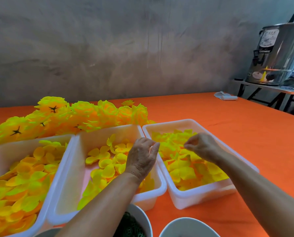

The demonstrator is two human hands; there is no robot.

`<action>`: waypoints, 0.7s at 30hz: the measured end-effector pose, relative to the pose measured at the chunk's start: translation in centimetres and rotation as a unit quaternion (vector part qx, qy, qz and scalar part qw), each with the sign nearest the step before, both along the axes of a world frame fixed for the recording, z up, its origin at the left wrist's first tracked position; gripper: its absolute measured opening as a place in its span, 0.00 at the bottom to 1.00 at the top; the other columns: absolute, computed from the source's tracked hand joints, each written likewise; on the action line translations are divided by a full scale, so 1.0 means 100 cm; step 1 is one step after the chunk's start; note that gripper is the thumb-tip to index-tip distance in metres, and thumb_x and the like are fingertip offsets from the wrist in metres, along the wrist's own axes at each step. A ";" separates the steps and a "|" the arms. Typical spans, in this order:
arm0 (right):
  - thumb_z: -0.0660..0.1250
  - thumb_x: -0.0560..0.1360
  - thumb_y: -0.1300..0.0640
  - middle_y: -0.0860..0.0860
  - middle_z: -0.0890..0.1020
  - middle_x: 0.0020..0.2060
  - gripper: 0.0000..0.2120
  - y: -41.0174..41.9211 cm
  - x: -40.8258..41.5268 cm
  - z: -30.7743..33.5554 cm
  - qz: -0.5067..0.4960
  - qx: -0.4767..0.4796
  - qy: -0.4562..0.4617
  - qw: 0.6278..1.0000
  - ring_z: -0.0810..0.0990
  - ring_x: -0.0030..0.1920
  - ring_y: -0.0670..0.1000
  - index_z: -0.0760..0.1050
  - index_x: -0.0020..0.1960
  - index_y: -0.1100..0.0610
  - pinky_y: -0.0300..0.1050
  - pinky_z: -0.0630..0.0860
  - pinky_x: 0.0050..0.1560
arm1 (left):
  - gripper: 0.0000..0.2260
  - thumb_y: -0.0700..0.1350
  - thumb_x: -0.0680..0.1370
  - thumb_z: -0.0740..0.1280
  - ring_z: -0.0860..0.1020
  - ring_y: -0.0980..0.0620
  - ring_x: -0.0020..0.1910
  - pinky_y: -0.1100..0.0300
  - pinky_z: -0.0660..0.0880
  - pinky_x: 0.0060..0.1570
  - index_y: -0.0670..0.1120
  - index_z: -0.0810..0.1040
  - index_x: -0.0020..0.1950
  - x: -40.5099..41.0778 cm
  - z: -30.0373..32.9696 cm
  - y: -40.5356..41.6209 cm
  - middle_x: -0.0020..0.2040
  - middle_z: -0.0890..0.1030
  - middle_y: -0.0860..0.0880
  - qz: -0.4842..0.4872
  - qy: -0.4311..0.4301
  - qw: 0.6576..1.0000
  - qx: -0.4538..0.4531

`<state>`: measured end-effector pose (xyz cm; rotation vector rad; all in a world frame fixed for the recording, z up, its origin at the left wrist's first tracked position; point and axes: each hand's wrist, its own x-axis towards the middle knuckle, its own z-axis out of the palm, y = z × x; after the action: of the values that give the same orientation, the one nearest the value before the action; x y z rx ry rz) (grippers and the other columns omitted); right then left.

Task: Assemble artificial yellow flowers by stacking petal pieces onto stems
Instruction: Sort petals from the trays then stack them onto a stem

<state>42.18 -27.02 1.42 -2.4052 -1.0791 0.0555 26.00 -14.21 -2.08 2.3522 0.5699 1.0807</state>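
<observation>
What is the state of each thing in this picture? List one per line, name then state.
left tub: heaped with petals
middle tub: partly filled with petals
right tub: partly filled with petals
finished flowers: piled behind the tubs
left hand: fingers curled over the middle tub's right edge, grip unclear
right hand: fingertips pinched over the right tub, contents unclear
metal urn: upright on a side table

three trays are set side by side on the table (228,125): the left tray (0,151) at the lower left of the frame, the middle tray (71,168) at centre, the right tray (194,195) right of centre. petal pieces (185,171) are held in each. finished flowers (84,115) are piled behind the trays, at the left. two bowls (185,226) are placed at the bottom edge. an urn (278,53) is seen at the upper right.
</observation>
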 end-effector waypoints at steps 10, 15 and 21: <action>0.69 0.71 0.58 0.55 0.79 0.60 0.17 0.006 0.007 -0.030 0.000 -0.192 -0.065 0.979 0.76 0.62 0.55 0.79 0.59 0.51 0.43 0.72 0.56 | 0.12 0.46 0.79 0.63 0.74 0.45 0.53 0.56 0.67 0.51 0.39 0.81 0.50 0.002 -0.001 0.001 0.49 0.81 0.42 -0.003 0.000 1.000 0.000; 0.69 0.69 0.57 0.61 0.82 0.50 0.10 0.001 0.006 -0.024 -0.073 -0.108 -0.086 0.988 0.78 0.54 0.61 0.82 0.47 0.60 0.48 0.73 0.51 | 0.13 0.46 0.80 0.63 0.74 0.45 0.53 0.57 0.66 0.51 0.39 0.81 0.50 0.002 0.000 0.001 0.49 0.80 0.43 -0.005 0.003 1.000 -0.002; 0.61 0.75 0.63 0.68 0.80 0.44 0.10 0.000 0.006 -0.016 -0.103 0.062 -0.067 0.990 0.78 0.48 0.66 0.77 0.41 0.67 0.53 0.72 0.47 | 0.13 0.47 0.80 0.63 0.73 0.45 0.52 0.57 0.65 0.50 0.39 0.81 0.50 0.000 0.000 0.000 0.49 0.80 0.42 -0.005 0.005 1.000 0.001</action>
<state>42.80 -27.04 -0.20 -2.4191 -0.8587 -0.2405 26.01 -14.19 -2.06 2.3608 0.5612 1.0662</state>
